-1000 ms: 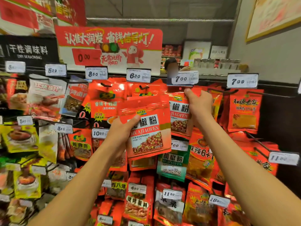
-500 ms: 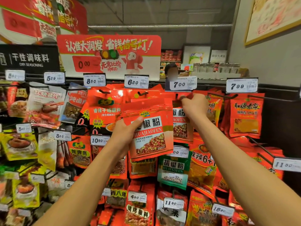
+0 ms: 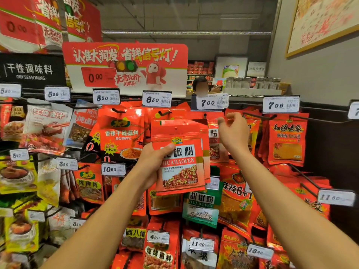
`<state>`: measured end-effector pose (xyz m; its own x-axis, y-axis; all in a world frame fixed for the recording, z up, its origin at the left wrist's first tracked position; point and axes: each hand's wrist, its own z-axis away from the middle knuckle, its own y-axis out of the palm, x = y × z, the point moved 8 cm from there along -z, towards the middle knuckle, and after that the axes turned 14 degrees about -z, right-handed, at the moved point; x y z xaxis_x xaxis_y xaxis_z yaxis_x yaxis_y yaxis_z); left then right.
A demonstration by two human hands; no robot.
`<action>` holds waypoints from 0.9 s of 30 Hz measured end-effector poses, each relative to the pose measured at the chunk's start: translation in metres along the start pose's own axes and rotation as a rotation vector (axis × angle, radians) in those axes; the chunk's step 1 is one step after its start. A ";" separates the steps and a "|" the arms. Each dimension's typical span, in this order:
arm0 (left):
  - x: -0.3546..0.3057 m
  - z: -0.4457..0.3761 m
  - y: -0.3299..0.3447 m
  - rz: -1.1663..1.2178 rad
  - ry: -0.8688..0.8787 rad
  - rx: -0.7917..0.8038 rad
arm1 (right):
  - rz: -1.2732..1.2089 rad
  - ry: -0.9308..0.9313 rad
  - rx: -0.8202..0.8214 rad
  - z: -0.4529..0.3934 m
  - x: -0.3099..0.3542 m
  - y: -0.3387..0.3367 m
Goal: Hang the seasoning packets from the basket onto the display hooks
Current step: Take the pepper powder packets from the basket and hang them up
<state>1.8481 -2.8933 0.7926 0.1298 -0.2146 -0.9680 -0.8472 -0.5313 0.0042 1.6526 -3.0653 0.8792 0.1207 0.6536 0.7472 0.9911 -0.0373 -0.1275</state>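
Left hand [image 3: 155, 164] gripping, right hand [image 3: 234, 133] raised, fingers [image 3: 223, 121] loosely curled

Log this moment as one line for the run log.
left hand: holds packet stack | right hand: empty, near hook | hanging: unfinished

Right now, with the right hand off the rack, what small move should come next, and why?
Probably the right hand, loosely curled and empty, reaches over to pinch the top of the front Huajiaofen packet in the stack that the left hand grips. The hook under the 7.00 price tag has matching packets hanging on it.
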 end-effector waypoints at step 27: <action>-0.010 -0.003 -0.010 -0.032 0.051 -0.087 | -0.214 0.141 0.007 -0.001 0.008 0.013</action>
<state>1.8572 -2.8881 0.8029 0.1841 -0.2361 -0.9541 -0.7946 -0.6072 -0.0030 1.6664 -3.0617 0.8844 -0.0844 0.5340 0.8413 0.9947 0.0956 0.0392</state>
